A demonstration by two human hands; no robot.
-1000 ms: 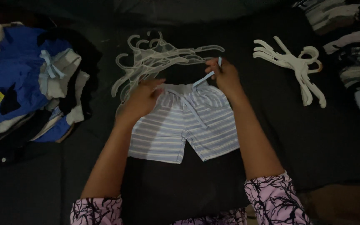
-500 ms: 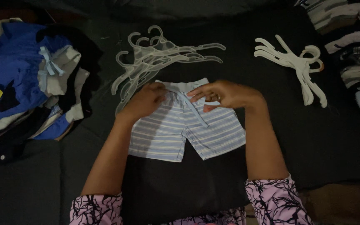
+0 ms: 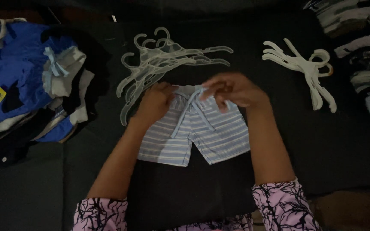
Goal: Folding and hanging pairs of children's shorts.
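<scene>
A small pair of blue-and-white striped shorts [image 3: 193,137] lies flat on a dark surface, waistband away from me. Its light blue drawstring [image 3: 192,112] trails down the front. My left hand [image 3: 156,102] rests on the left end of the waistband, fingers curled over the cloth. At the waistband's middle, my right hand [image 3: 232,90] pinches the upper end of the drawstring between its fingertips.
A bunch of clear plastic hangers [image 3: 163,60] lies just beyond the shorts. Several white hangers [image 3: 305,68] sit at the right. A heap of blue, white and dark clothes [image 3: 26,90] fills the left, and more folded garments [image 3: 365,51] lie at the far right.
My right hand has moved left from the right end of the waistband to its middle and now holds the drawstring. My left hand has stayed on the waistband's left end.
</scene>
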